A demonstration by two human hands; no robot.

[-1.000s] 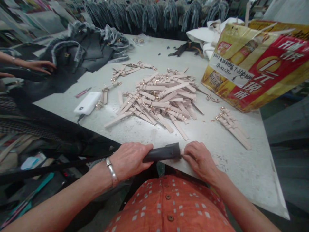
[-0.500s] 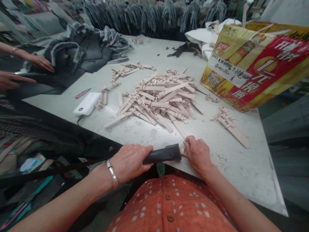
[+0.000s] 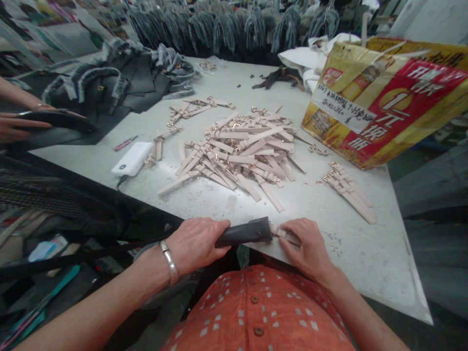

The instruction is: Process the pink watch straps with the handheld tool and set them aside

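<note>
My left hand [image 3: 199, 243], with a silver bracelet at the wrist, is closed around a black cylindrical tool [image 3: 252, 232] at the table's near edge. A pale strap [image 3: 281, 231] lies at the right end of the tool. Fingers of my right hand [image 3: 307, 243] are closed on this strap, covering much of it; whether it touches the tool is hard to tell. Beyond both hands spreads a large heap of pale buckled straps [image 3: 248, 151]. Several more straps [image 3: 349, 190] lie side by side to the right.
On the left sit a white power bank [image 3: 132, 159] with a cable and a pink cutter [image 3: 125, 143]. A co-worker's hands [image 3: 22, 127] handle black leather pieces [image 3: 137, 80] there. A yellow and red carton [image 3: 380, 102] stands at the right; small rings [image 3: 319, 150] lie near it.
My right hand has shifted slightly right and lower, away from a strap at the heap's near edge. My left hand stays put. The co-worker's hands have moved a dark piece.
</note>
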